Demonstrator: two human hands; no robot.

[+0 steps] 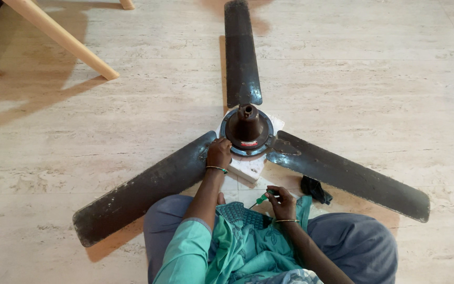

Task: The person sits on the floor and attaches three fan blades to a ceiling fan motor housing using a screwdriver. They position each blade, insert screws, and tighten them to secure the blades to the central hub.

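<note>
A dark brown ceiling fan [246, 129] with three dusty blades lies on the floor, its motor hub resting on a white block [250, 167]. My left hand [219, 153] rests on the hub's rim where the lower left blade [148, 186] joins it, fingers curled against the metal. My right hand [281, 202] is closed around a small green-handled screwdriver [261, 199], held low near my lap, a short way in front of the hub.
A dark cloth [315, 189] lies on the floor beside the right blade [350, 176]. Wooden furniture legs [61, 38] slant across the upper left. The third blade [241, 52] points away from me. My legs, in blue-grey trousers, spread on the pale stone floor [384, 79].
</note>
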